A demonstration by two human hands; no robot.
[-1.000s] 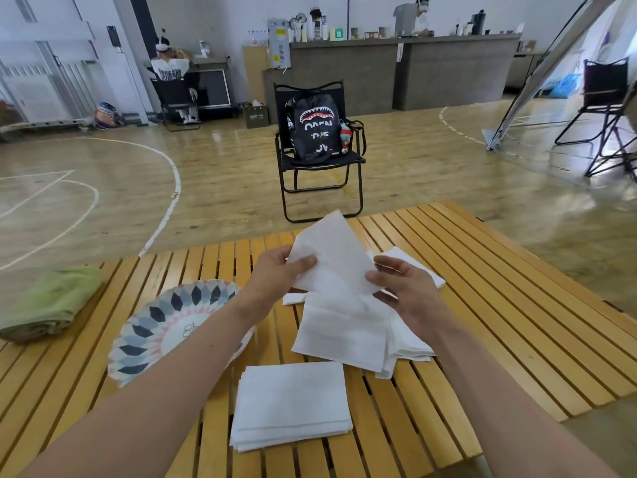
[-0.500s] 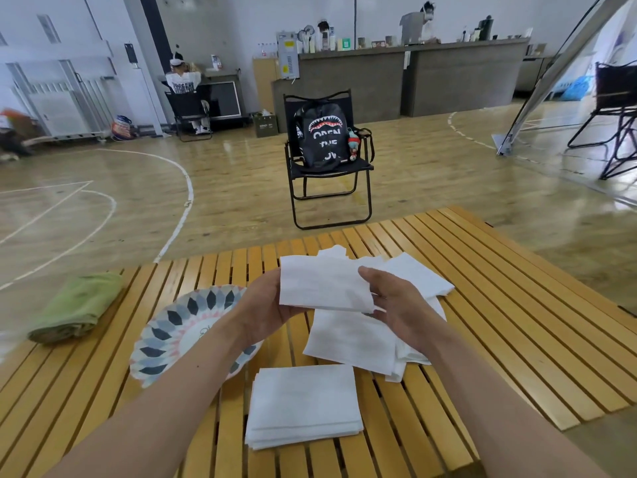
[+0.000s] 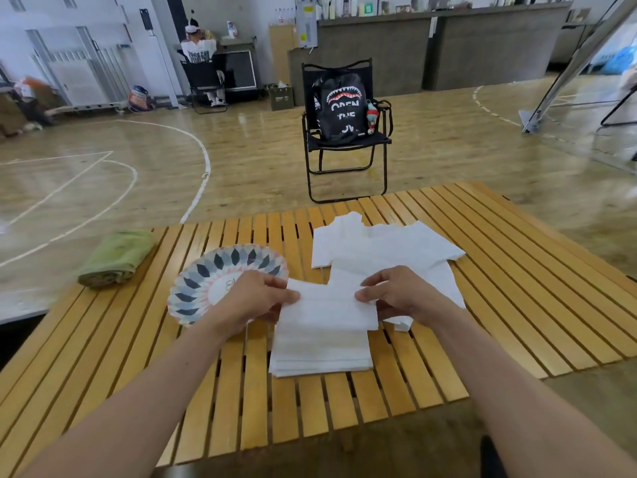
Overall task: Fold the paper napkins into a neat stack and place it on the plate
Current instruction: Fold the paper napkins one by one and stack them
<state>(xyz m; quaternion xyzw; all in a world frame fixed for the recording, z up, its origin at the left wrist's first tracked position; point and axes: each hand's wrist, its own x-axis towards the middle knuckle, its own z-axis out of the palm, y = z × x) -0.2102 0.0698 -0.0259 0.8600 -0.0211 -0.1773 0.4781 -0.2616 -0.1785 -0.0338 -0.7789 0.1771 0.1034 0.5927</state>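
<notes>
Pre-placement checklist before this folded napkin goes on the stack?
1. Left hand and right hand both pinch the folded white paper napkin: ok.
2. Napkin sits over the white folded-napkin stack: ok.
3. Edges squared with stack: cannot tell.
4. Round blue-patterned plate beside stack, left: ok.
5. All napkins folded: not ok, loose white napkin pile lies behind.

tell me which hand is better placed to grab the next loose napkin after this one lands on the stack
Right, probably. The right hand and left hand both pinch the folded napkin, but the right sits beside the loose napkins; the left is by the plate, farther off.
</notes>
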